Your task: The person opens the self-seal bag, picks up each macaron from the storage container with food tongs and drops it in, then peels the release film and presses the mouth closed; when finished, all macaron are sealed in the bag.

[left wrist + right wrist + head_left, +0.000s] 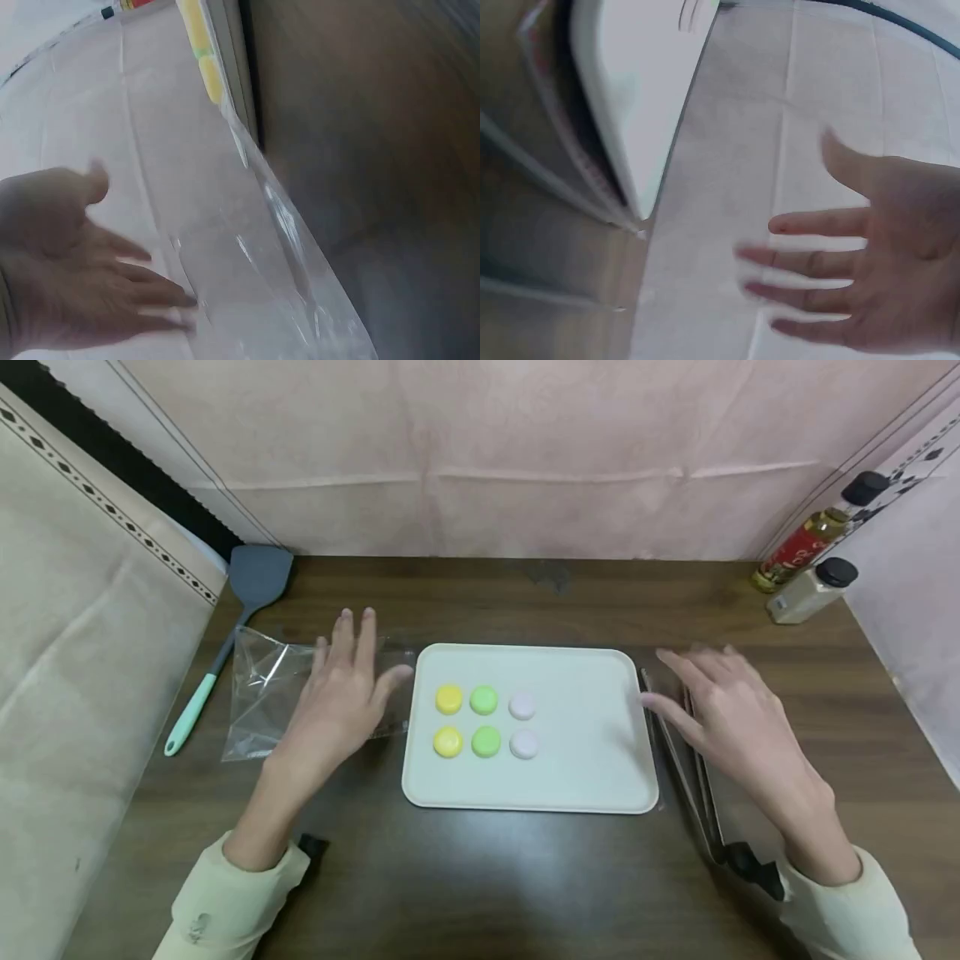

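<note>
A white rectangular tray (577, 727) lies on the table, bearing small round discs in three columns: two yellow discs (448, 742), two green discs (485, 742) and two pale lilac discs (523, 744). My left hand (337, 702) is held above a clear plastic bag (258, 714) left of the tray, fingers spread and holding nothing. In the left wrist view that hand (90, 270) is slightly blurred. To the tray's right, my right hand (727, 718) hovers empty over metal tongs (701, 802), partly covering them. Its fingers are spread in the right wrist view.
A grey spatula (258, 578) with a mint handle lies at the far left. At the back right stand a red-labelled bottle (798, 556) and a black-capped shaker jar (806, 593). Pale cloth (487, 460) hangs behind the wooden table (480, 877).
</note>
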`<state>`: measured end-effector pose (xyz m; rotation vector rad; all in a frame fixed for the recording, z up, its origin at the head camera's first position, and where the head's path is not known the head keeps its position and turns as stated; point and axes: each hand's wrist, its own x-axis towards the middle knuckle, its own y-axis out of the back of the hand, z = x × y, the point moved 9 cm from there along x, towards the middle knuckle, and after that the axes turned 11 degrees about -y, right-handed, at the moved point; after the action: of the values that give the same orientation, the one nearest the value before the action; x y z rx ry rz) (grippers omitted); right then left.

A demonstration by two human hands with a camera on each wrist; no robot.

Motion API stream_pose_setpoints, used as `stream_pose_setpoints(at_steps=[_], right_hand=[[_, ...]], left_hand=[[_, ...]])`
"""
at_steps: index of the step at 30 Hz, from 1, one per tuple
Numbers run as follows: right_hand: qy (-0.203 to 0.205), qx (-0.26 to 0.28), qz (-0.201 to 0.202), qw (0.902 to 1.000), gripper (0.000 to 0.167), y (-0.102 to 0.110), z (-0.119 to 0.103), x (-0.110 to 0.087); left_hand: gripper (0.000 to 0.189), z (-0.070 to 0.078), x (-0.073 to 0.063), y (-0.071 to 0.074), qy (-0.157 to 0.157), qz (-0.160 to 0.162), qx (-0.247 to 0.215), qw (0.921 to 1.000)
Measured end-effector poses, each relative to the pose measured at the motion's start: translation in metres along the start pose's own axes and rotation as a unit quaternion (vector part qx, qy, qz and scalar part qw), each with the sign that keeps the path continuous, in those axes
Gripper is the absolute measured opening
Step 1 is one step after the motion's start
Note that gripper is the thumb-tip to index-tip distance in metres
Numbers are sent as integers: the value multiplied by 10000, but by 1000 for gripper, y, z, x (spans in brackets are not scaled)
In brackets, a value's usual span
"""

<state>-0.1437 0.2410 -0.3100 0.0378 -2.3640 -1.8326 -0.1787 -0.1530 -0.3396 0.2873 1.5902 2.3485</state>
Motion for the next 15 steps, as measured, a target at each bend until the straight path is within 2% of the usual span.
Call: stream_pose_setpoints(at_steps=[2, 4, 7, 11, 15], right_hand=[[-179, 391, 169, 9989, 49, 3, 7, -7], [-462, 611, 40, 9971, 40, -1, 18, -16], [-645, 728, -191, 9951, 38, -8, 35, -28], [-759, 743, -436, 9934, 36, -12, 56, -40], [-729, 764, -601, 9926, 36, -16, 67, -47]], left_hand=[[79, -5, -1, 9, -4, 312, -294, 9991], [72, -13, -4, 18, -63, 569, -484, 9972], [66, -29, -12, 27, -197, 606, -670, 9957], [68, -54, -26, 28, -379, 427, -1007, 9933], [71, -70, -38, 27, -653, 620, -1087, 9900]])
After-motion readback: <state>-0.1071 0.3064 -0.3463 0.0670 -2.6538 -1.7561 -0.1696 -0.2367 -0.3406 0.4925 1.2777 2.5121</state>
